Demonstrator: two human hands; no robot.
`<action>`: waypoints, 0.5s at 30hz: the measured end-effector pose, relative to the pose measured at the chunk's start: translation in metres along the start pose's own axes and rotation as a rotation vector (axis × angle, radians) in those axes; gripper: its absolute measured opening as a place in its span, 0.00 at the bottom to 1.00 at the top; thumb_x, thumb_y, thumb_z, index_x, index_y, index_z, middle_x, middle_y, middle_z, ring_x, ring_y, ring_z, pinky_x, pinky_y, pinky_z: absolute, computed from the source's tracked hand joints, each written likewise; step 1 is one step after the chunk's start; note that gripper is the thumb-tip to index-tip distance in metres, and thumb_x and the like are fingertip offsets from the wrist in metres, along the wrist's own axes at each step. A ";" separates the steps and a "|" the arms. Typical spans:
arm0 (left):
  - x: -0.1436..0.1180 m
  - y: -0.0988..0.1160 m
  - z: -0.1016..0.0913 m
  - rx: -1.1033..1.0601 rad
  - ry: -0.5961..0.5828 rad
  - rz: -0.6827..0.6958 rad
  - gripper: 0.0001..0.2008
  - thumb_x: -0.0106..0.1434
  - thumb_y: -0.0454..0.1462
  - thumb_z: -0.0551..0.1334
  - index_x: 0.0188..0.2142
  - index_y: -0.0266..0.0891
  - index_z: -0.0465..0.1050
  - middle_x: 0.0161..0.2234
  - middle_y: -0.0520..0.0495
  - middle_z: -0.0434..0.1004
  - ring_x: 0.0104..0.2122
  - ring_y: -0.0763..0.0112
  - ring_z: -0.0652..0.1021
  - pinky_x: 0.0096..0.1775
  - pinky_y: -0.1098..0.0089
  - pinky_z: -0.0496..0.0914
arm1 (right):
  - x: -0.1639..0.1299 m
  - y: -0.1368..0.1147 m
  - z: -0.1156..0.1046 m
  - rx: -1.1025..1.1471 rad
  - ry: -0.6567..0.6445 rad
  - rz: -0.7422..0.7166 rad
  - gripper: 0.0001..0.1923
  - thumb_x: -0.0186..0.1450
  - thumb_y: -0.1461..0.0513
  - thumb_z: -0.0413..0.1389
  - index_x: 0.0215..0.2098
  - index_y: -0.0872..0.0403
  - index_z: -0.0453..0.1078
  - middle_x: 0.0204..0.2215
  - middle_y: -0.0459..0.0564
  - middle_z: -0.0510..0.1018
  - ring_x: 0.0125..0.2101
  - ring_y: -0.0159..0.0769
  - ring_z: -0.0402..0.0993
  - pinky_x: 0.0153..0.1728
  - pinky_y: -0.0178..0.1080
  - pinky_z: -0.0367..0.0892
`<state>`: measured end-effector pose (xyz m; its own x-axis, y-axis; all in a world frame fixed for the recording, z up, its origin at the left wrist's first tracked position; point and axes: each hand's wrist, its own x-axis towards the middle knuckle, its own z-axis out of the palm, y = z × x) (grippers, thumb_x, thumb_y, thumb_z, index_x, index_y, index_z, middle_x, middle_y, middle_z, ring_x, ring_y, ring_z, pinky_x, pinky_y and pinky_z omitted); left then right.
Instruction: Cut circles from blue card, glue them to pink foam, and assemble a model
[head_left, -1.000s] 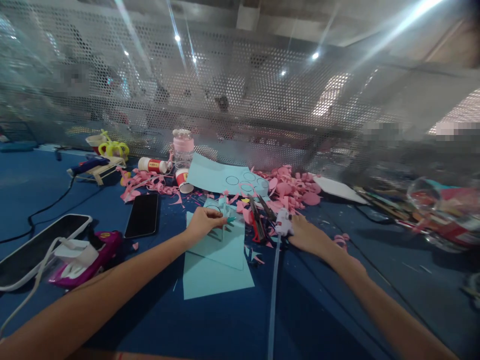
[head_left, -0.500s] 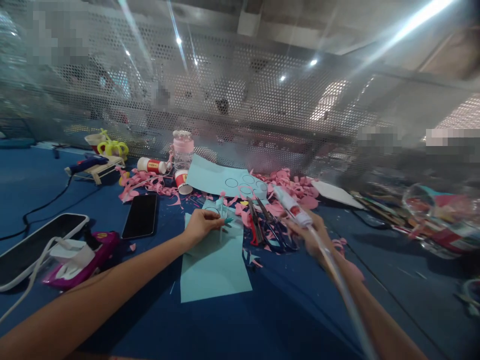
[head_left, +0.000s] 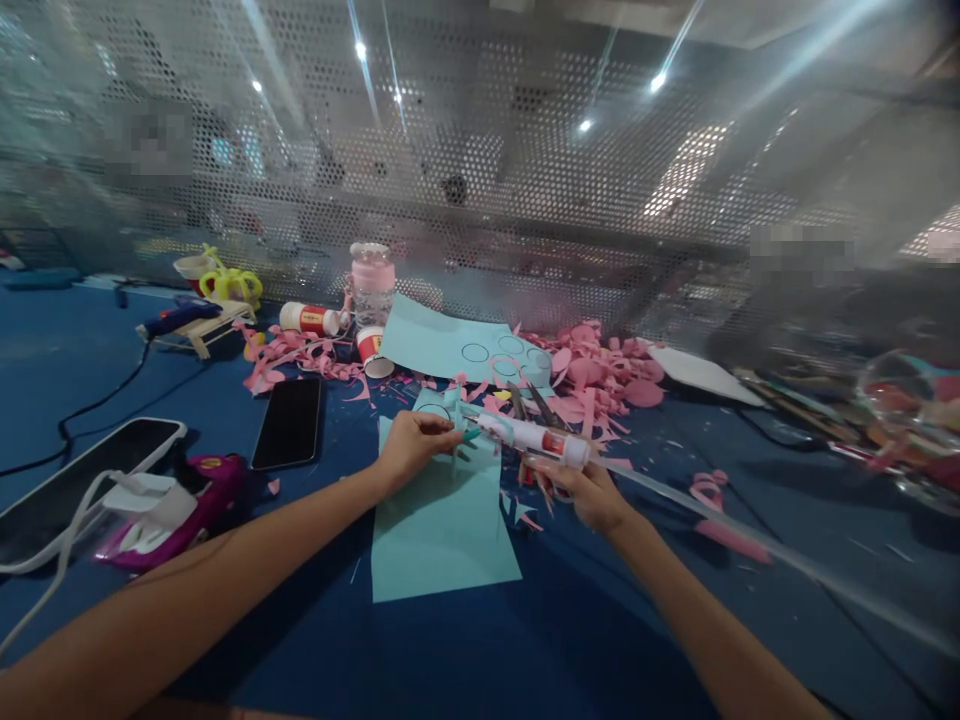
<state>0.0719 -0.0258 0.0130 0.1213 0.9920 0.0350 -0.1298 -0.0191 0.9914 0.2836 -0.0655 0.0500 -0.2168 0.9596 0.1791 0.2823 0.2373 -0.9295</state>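
Light-blue paper: your left hand pinches a small folded light-blue paper piece between thumb and fingers, just above the light-blue sheet lying flat on the blue table.
Right hand: your right hand is clenched around a hot glue gun, white with a red band, held nearly level.
Nozzle: the glue gun's tip points left and sits right at the paper piece; you cannot tell whether it touches.
Glue stick: a long clear glue stick trails from the back of the gun toward the lower right.
Beyond the hands: scissors lie among pink paper scraps, beside a second light-blue sheet with drawn circles.
Left side: a black phone lies face up; near it sits a pink toy car.
Far edge: a pink-lidded jar stands by a tipped glue stick tube.
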 end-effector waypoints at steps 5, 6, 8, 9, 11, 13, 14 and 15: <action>-0.002 0.006 0.000 0.029 -0.020 -0.027 0.08 0.42 0.35 0.70 0.19 0.35 0.72 0.16 0.53 0.72 0.18 0.75 0.73 0.25 0.74 0.69 | 0.003 0.013 0.001 -0.013 0.012 0.018 0.13 0.52 0.54 0.56 0.26 0.57 0.69 0.14 0.44 0.66 0.13 0.27 0.56 0.13 0.32 0.54; -0.002 0.006 0.000 0.028 -0.021 -0.029 0.08 0.42 0.35 0.70 0.19 0.35 0.72 0.16 0.53 0.72 0.18 0.75 0.73 0.25 0.74 0.69 | 0.003 0.016 0.001 -0.005 0.015 0.022 0.13 0.52 0.54 0.56 0.27 0.57 0.69 0.14 0.44 0.66 0.13 0.27 0.56 0.13 0.32 0.54; -0.002 0.006 0.000 0.017 -0.017 -0.028 0.07 0.43 0.35 0.69 0.19 0.35 0.72 0.16 0.53 0.72 0.18 0.76 0.73 0.25 0.74 0.69 | 0.003 0.019 0.001 0.008 0.011 0.029 0.13 0.52 0.55 0.56 0.28 0.57 0.70 0.15 0.43 0.66 0.13 0.26 0.56 0.13 0.32 0.54; -0.002 0.006 0.000 0.013 -0.019 -0.026 0.08 0.43 0.35 0.69 0.18 0.35 0.72 0.16 0.53 0.72 0.18 0.76 0.73 0.25 0.74 0.69 | 0.004 0.020 0.001 0.010 0.009 0.034 0.13 0.52 0.55 0.56 0.29 0.56 0.70 0.15 0.43 0.66 0.13 0.26 0.56 0.13 0.32 0.54; -0.002 0.005 0.001 0.010 -0.029 -0.021 0.08 0.43 0.35 0.69 0.18 0.35 0.71 0.15 0.53 0.71 0.17 0.77 0.73 0.25 0.75 0.69 | 0.004 0.020 0.001 0.008 -0.002 0.039 0.12 0.52 0.55 0.56 0.29 0.56 0.70 0.15 0.43 0.67 0.12 0.26 0.57 0.12 0.31 0.54; -0.001 0.005 0.001 0.008 -0.031 -0.021 0.08 0.43 0.34 0.69 0.17 0.35 0.71 0.15 0.53 0.71 0.17 0.76 0.73 0.24 0.74 0.69 | 0.005 0.020 0.002 0.000 -0.004 0.040 0.11 0.52 0.56 0.57 0.28 0.56 0.70 0.14 0.43 0.67 0.12 0.26 0.57 0.12 0.31 0.54; -0.001 0.004 0.001 0.005 -0.030 -0.022 0.08 0.43 0.34 0.69 0.18 0.35 0.71 0.16 0.53 0.72 0.18 0.76 0.73 0.25 0.74 0.69 | 0.005 0.019 0.002 -0.001 -0.001 0.038 0.11 0.52 0.56 0.57 0.28 0.56 0.70 0.14 0.43 0.67 0.12 0.26 0.57 0.12 0.31 0.54; -0.001 0.004 0.001 0.001 -0.025 -0.023 0.08 0.42 0.34 0.70 0.18 0.35 0.71 0.16 0.53 0.72 0.18 0.76 0.73 0.25 0.74 0.69 | 0.005 0.018 0.002 0.000 0.002 0.035 0.11 0.52 0.56 0.57 0.28 0.56 0.70 0.14 0.43 0.67 0.12 0.26 0.57 0.12 0.31 0.53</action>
<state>0.0718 -0.0270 0.0168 0.1492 0.9887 0.0156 -0.1259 0.0034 0.9920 0.2854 -0.0567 0.0335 -0.2046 0.9678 0.1468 0.2898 0.2032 -0.9353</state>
